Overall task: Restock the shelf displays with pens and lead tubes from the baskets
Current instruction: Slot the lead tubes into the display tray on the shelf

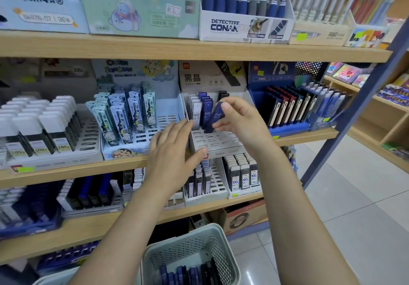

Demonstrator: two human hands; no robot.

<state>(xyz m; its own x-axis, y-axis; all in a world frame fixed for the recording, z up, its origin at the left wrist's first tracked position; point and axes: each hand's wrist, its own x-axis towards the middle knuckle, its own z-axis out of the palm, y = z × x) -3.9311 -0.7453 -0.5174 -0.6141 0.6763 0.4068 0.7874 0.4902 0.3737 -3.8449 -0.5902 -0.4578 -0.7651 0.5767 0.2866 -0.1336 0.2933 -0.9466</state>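
My right hand (240, 122) pinches a dark blue lead tube (215, 116) marked HB 07, its lower end in a slot of the grey slotted display tray (218, 142) on the middle shelf. White and blue tubes (200, 110) stand in the tray's back rows. My left hand (174, 149) rests flat against the tray's left front corner, fingers spread, thumb on its front lip. Below, a pale green basket (192, 253) on the floor holds several blue and black lead tubes (190, 273).
A cartoon-printed lead display (132, 116) stands left of the tray and a blue display (296, 107) to its right. Pen boxes (243, 23) line the upper shelf. A blue metal post (354, 107) slants at the right. A second basket's rim (55, 278) shows bottom left.
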